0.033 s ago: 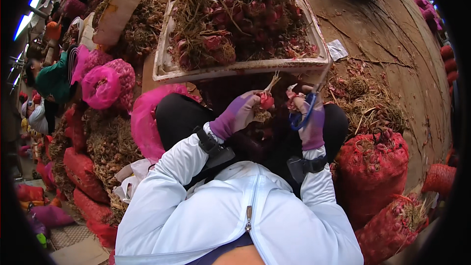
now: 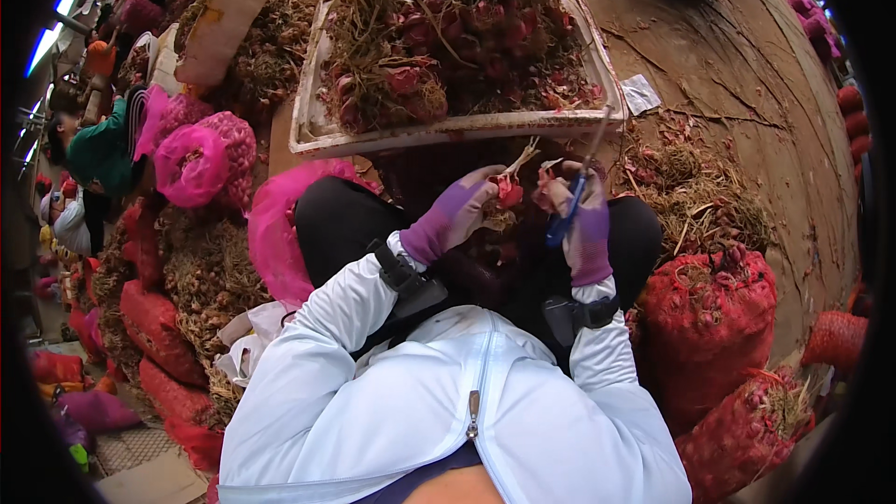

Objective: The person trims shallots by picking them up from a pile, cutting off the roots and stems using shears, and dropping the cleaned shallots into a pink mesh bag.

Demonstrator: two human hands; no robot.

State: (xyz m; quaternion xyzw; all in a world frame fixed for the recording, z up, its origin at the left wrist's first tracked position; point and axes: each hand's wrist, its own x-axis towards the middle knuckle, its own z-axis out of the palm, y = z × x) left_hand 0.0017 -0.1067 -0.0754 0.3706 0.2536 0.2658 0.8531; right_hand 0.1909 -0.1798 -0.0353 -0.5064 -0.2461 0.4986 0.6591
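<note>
My left hand (image 2: 455,212), in a purple-and-pale glove, is closed around a red-skinned bulb (image 2: 509,189), garlic or shallot. The bulb's dry stem points up and its roots hang below. Close beside it, my right hand (image 2: 583,224), gloved alike, grips scissors (image 2: 568,215) with blue handles; their blades point up toward the tray. Reddish papery skin (image 2: 548,189) shows at my right fingertips, apart from the bulb. Just beyond both hands stands a white foam tray (image 2: 467,127), heaped with similar red bulbs (image 2: 411,84), dry stems and loose skins.
Right of my knee lie dry trimmings (image 2: 700,187) and a full red mesh sack (image 2: 709,327). Pink mesh bags (image 2: 201,163) and a pile of stemmed bulbs (image 2: 210,271) stand at left. A person in green (image 2: 98,149) is farther left. White paper (image 2: 640,94) lies by the tray.
My right hand has shifted slightly left and turned, so the scissors' blue handles show more edge-on. My left hand has barely moved and keeps the bulb.
</note>
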